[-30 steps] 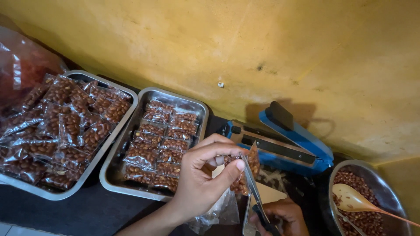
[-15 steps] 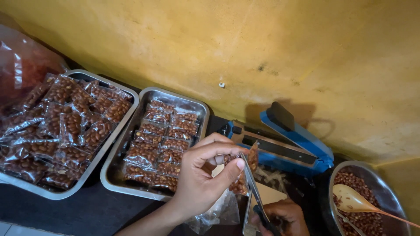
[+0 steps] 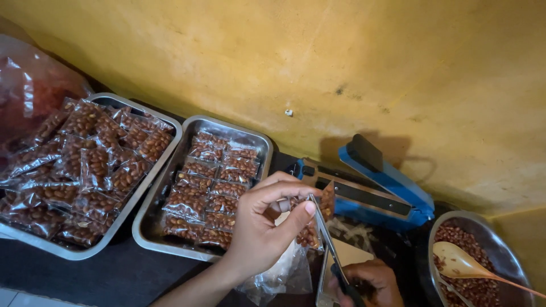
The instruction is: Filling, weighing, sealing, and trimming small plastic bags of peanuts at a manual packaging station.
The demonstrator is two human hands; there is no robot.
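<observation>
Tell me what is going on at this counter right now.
A person's left hand pinches a small clear packet of peanuts, while the right hand holds scissors at it. Two metal trays of filled packets lie to the left, a blue heat sealer behind, and a bowl of peanuts with a wooden spoon to the right.

A rough, mustard-yellow plastered wall (image 3: pixel 273 62) is seen filling the upper part of the view, mottled with darker stains and marked by a small white fleck and a dark spot. Below the wall, a dark worktop (image 3: pixel 114 273) is laid out, its surface almost black. To the right of the wall's lower edge, a paler yellow corner is visible. Soft shadows are cast on the wall just above the worktop, under dim, warm light.
</observation>
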